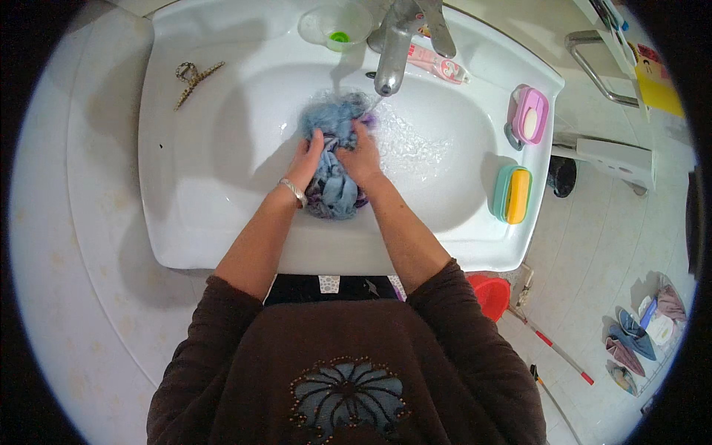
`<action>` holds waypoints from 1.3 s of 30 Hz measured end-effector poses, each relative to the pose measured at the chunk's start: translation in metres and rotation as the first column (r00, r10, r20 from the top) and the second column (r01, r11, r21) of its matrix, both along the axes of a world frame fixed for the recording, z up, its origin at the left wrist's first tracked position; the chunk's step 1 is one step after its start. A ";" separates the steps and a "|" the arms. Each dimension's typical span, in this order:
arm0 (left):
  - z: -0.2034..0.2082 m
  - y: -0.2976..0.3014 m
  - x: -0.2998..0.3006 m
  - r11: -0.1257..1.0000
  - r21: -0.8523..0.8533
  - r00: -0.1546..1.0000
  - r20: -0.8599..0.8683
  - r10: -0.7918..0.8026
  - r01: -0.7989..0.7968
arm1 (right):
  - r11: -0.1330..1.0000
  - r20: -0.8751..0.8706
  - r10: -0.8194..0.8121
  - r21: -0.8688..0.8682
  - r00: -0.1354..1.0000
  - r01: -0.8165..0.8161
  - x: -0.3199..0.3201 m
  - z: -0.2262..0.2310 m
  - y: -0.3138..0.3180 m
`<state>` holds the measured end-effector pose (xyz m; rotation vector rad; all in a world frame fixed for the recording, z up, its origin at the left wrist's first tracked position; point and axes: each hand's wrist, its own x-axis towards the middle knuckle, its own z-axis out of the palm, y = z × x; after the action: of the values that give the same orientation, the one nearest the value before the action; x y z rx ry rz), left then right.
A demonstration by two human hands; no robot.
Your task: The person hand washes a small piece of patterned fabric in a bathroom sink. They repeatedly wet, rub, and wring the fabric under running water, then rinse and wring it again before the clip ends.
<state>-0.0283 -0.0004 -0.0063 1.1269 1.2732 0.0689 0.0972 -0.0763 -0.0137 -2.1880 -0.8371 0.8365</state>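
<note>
A wet bundle of blue cloth (331,185) with dark and purple patches lies bunched in the white sink (245,163), its far end looking fluffy. My left hand (305,159) presses along its left side, with a bracelet on the wrist. Gripping the bundle from the right is my right hand (362,157), its fingertips partly hidden in the folds. Just beyond the hands hangs the metal faucet (391,70), and water runs from it beside the cloth. Ripples spread over the basin to the right of my right hand.
On the sink's right rim sit a pink soap dish (540,119) and a teal dish with a yellow bar (519,196). A tube (437,63) and a clear bowl (315,28) flank the faucet. A hair claw clip (194,81) lies left. Below right is a red bucket (489,297).
</note>
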 end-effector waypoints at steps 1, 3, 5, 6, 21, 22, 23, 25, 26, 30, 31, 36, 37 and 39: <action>-0.001 0.004 0.001 0.978 -0.180 0.981 0.142 0.133 -0.107 | 0.999 -0.186 0.010 -0.032 0.982 -0.016 -0.003 0.017 0.007; 0.014 0.015 -0.002 0.877 -0.448 0.879 0.331 0.344 -0.174 | 0.994 -0.375 0.088 0.091 0.923 -0.058 -0.011 0.041 0.002; 0.028 0.020 -0.002 0.776 -0.575 0.767 0.366 0.527 -0.258 | 0.976 -0.406 0.184 0.186 0.895 -0.117 -0.030 0.074 -0.008; 0.011 0.022 -0.006 0.764 -0.609 0.776 0.369 0.511 -0.214 | 0.962 -0.346 0.238 0.216 0.908 -0.170 -0.043 0.097 -0.012; 0.032 -0.023 -0.013 0.994 0.093 0.998 -0.025 0.060 -0.057 | 0.937 0.461 0.100 -0.342 0.882 0.072 0.054 0.060 -0.022; 0.030 -0.023 -0.016 0.987 0.153 0.998 -0.017 0.060 -0.056 | 0.909 0.346 -0.014 -0.386 0.938 0.156 0.054 0.064 -0.024; 0.027 -0.024 -0.018 0.976 0.212 0.998 -0.009 0.056 -0.053 | 0.936 0.297 -0.027 -0.327 0.955 0.128 0.048 0.044 -0.029; 0.018 -0.023 -0.012 0.992 0.081 0.992 0.095 0.087 -0.095 | 0.979 0.155 -0.024 -0.197 0.988 0.054 0.023 0.001 -0.030; 0.009 -0.016 -0.010 0.984 -0.110 0.975 0.157 0.159 -0.142 | 0.992 0.042 0.075 -0.103 0.996 -0.070 0.005 0.005 -0.022; 0.050 0.010 0.002 0.810 -0.565 0.878 0.295 0.376 -0.157 | 0.977 -0.365 0.184 0.169 0.913 -0.129 -0.014 0.060 -0.016; 0.045 0.017 -0.003 0.805 -0.566 0.854 0.320 0.411 -0.175 | 0.959 -0.355 0.241 0.231 0.903 -0.166 -0.021 0.079 -0.020; -0.007 0.000 -0.011 0.893 -0.426 0.704 0.589 0.396 -0.146 | 0.972 -0.236 0.197 0.170 0.952 -0.159 -0.050 0.091 -0.017; 0.006 -0.007 -0.005 0.885 -0.441 0.682 0.603 0.415 -0.149 | 0.991 -0.121 0.071 0.118 0.990 -0.057 -0.047 0.080 -0.009; 0.011 -0.018 -0.001 0.896 -0.365 0.858 0.342 0.382 -0.253 | 0.999 0.145 0.039 -0.014 0.989 -0.037 -0.023 0.062 0.005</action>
<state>-0.0290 -0.0187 0.0046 0.5772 1.0372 0.3300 0.0739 -0.0717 0.0480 -2.2705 -0.9497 0.7076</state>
